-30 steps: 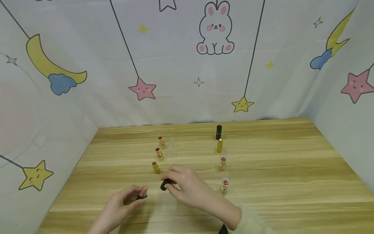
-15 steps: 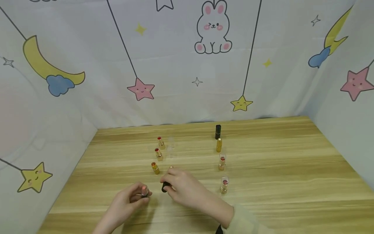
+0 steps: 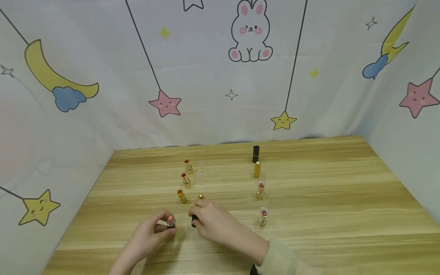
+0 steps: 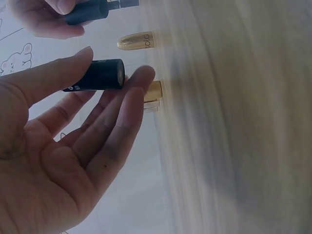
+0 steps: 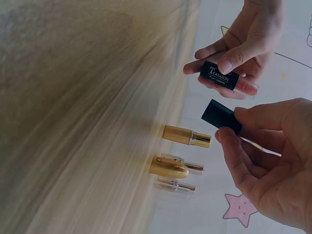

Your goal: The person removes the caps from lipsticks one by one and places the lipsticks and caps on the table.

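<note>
Lipstick (image 3: 171,222), black base with pink bullet, is held off the worktop (image 3: 326,198), left of centre and toward the near edge. The left hand (image 3: 149,233) pinches the base between thumb and fingers, outer fingers partly extended. A clear sleeve appears to cover the bullet. The right hand (image 3: 214,221) pinches a black cap (image 5: 222,116) between thumb and fingertips; cap and lipstick are near each other but apart.

Handling, as judged: light item; base and cap stiff, smooth and liable to slip in dry fingers. The bullet is likely soft and easily smeared or snapped. Grip is best taken on the base, and the cap by its sides, as at present.

Just beyond the right hand, toward the far edge, stands a gold cap (image 3: 201,196). Toward the left edge, 3 uncapped lipsticks (image 3: 186,180) stand in a row, with clear caps (image 3: 199,176) beside the farther 2; their exact count is hard to read.

Toward the right edge from the hands, a second row holds 4 capped items: a black tube (image 3: 256,154) nearest the far edge, a gold tube (image 3: 257,169), then 2 clear-capped lipsticks (image 3: 261,190).
</note>
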The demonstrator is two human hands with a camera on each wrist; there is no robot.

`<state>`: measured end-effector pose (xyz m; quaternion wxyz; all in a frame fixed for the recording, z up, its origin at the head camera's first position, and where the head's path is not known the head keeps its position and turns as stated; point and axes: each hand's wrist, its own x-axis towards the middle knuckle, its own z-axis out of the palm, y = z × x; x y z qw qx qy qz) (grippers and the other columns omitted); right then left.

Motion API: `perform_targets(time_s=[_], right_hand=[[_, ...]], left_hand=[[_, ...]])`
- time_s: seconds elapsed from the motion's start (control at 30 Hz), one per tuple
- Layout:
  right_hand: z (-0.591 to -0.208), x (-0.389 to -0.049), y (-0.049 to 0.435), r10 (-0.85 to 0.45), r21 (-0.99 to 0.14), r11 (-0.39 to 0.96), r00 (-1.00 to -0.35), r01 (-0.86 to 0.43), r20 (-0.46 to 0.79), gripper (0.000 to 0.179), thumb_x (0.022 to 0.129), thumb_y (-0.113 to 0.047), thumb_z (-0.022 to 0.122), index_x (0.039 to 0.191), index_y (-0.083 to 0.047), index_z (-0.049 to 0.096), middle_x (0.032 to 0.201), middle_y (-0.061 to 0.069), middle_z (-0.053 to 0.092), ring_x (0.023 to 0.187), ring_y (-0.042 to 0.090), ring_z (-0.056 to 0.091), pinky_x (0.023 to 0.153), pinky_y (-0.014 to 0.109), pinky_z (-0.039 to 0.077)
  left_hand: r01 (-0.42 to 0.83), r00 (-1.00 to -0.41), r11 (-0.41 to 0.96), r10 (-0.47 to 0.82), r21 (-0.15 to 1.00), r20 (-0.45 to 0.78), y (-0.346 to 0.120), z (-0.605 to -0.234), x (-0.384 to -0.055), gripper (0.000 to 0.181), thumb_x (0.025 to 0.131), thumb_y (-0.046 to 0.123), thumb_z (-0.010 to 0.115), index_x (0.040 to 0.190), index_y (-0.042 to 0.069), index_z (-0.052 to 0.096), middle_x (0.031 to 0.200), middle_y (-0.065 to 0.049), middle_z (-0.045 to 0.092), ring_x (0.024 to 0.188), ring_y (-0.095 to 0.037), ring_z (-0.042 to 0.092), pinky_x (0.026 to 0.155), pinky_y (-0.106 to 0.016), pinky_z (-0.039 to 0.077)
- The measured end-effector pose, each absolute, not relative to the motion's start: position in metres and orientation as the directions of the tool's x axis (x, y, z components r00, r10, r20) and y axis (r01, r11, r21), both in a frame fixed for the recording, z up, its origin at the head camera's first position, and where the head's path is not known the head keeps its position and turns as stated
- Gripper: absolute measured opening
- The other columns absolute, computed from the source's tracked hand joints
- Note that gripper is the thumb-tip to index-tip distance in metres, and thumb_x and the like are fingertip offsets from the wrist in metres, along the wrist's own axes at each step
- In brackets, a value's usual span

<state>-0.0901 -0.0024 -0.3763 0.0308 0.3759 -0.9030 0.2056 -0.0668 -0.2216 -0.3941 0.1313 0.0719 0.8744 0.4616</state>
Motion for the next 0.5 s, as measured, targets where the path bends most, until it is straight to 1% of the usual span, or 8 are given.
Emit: perform_targets(time_s=[0.1,0.23,0.3,0.5], right_hand=[[-0.3768,-0.0916,-0.0036,-0.673,-0.339,0.642,-0.717,-0.688,0.181,0.013,0.087,-0.014,0.069,0.099,-0.012,0.071,0.095,-0.004,0.066,0.084,0.004,0.060,0.071,0.015,0.048],[-0.3794,-0.0929,-0.0053,-0.684,-0.297,0.648,-0.707,-0.702,0.178,0.013,0.086,-0.016,0.070,0.099,-0.013,0.071,0.094,-0.005,0.066,0.084,0.005,0.061,0.073,0.016,0.049],[-0.3806,-0.0933,-0.0064,-0.688,-0.272,0.651,-0.702,-0.709,0.184,0.013,0.086,-0.017,0.070,0.099,-0.013,0.070,0.093,-0.005,0.066,0.084,0.006,0.061,0.073,0.016,0.049],[-0.3832,-0.0937,-0.0100,-0.691,-0.214,0.664,-0.697,-0.717,0.191,0.011,0.086,-0.018,0.070,0.096,-0.013,0.069,0.089,-0.005,0.064,0.081,0.005,0.059,0.071,0.016,0.048]], left_hand=[[0.024,-0.966,0.621,0.217,0.783,-0.142,-0.2202,-0.3942,-0.0686,0.018,0.082,0.009,0.073,0.096,0.009,0.061,0.099,-0.007,0.065,0.088,-0.014,0.068,0.074,-0.024,0.055],[0.036,-0.976,0.687,0.179,0.726,-0.122,-0.2183,-0.3946,-0.0709,0.018,0.081,0.010,0.074,0.094,0.013,0.063,0.089,0.001,0.066,0.083,-0.007,0.061,0.069,-0.022,0.050],[0.029,-0.979,0.702,0.164,0.711,-0.121,-0.2173,-0.3951,-0.0720,0.017,0.080,0.009,0.074,0.093,0.015,0.064,0.088,0.003,0.066,0.080,-0.006,0.059,0.067,-0.022,0.048],[0.018,-0.984,0.726,0.135,0.688,-0.117,-0.2150,-0.3962,-0.0746,0.018,0.079,0.005,0.075,0.089,0.016,0.063,0.088,0.001,0.065,0.078,-0.007,0.059,0.067,-0.022,0.048]])
